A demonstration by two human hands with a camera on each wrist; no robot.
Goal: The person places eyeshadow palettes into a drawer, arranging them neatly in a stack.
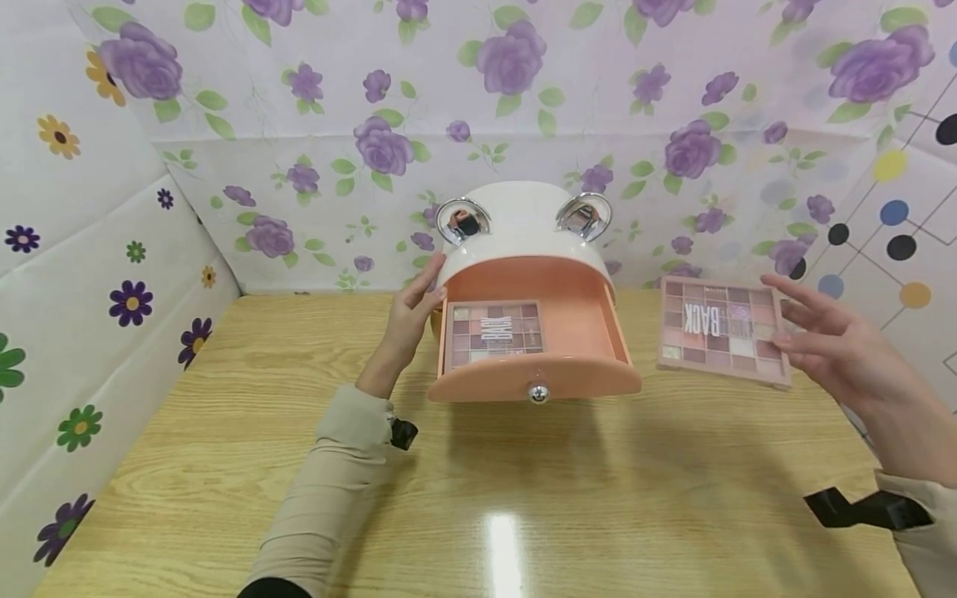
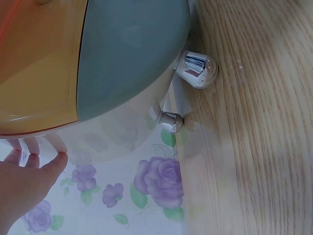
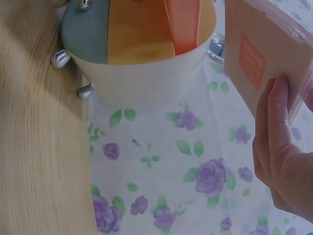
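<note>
A white storage box (image 1: 523, 223) with two chrome eye shapes stands on the table, its orange top drawer (image 1: 478, 380) pulled out. One eyeshadow palette (image 1: 497, 334) lies in the left part of that drawer. Against the box's left side rests my left hand (image 1: 407, 320); the left wrist view shows its fingertips touching the white wall. To the right of the box, above the table, my right hand (image 1: 841, 349) pinches a second eyeshadow palette (image 1: 721, 332) at its right edge, thumb on the lidded face. The palette's pink back (image 3: 257, 54), with an orange label, faces the right wrist camera.
Below the orange drawer sit a yellow drawer (image 2: 41, 73) and a grey-green drawer (image 2: 132, 54), both pushed in. Chrome feet (image 2: 197, 69) hold the box up on the wooden table (image 1: 247, 465). A flowered cloth (image 1: 314, 158) hangs behind; patterned sheets stand at both sides.
</note>
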